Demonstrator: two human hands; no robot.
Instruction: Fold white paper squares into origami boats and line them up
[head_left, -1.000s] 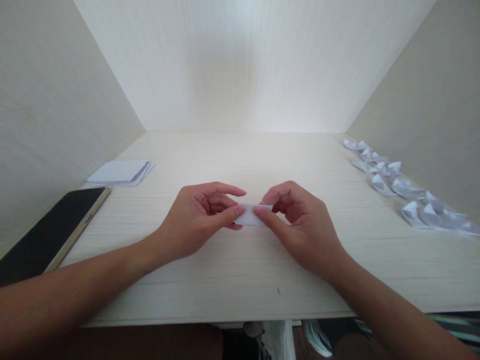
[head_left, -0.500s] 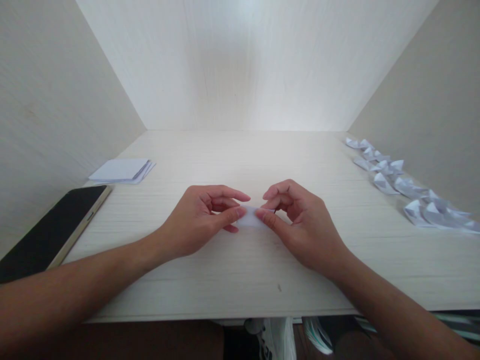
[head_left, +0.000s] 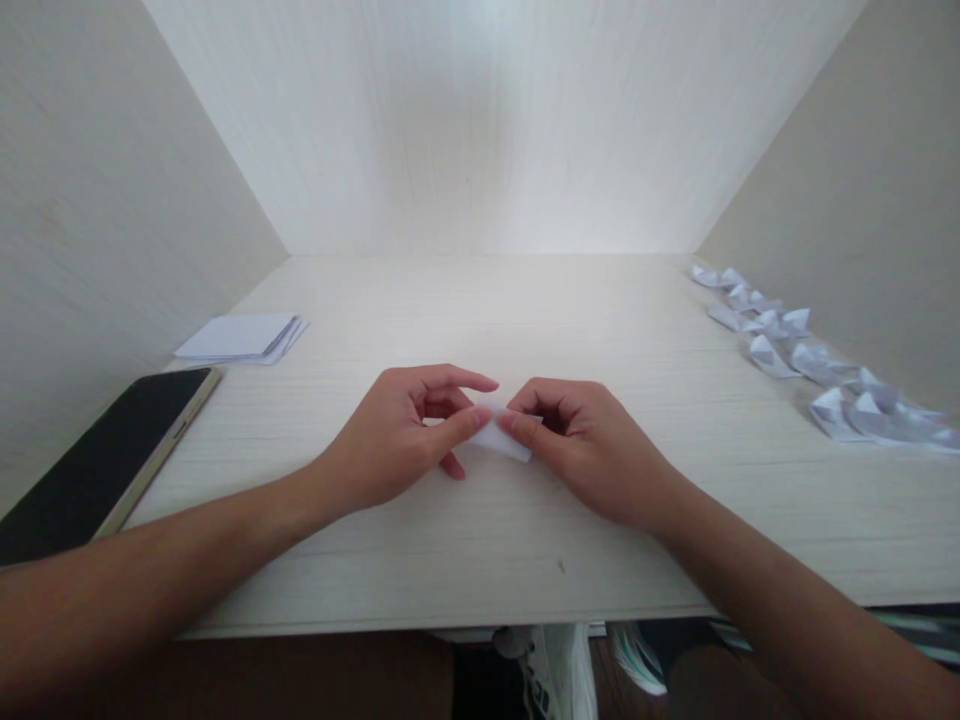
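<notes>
And there it was, the small white paper (head_left: 501, 440), to the right of the phone (head_left: 97, 460) and well apart from it, pinched in both hands! Paper this small looked to call for light, even thumb pressure, edges kept true and no hard tug that might crumple or tear it. The left hand (head_left: 401, 430), on the side nearer the phone, gripped narrowly, thumb on top, index finger stretched out free. The right hand (head_left: 592, 440), farther from the phone, also pinched tight, thumb angled in, fingers curled behind. Thumb tips nearly met! Whether the paper touched the table (head_left: 480, 560), I couldn't tell. Just beyond the phone lay a paper stack (head_left: 236, 337); far across from it, folded paper shapes (head_left: 829, 410) lined up.
</notes>
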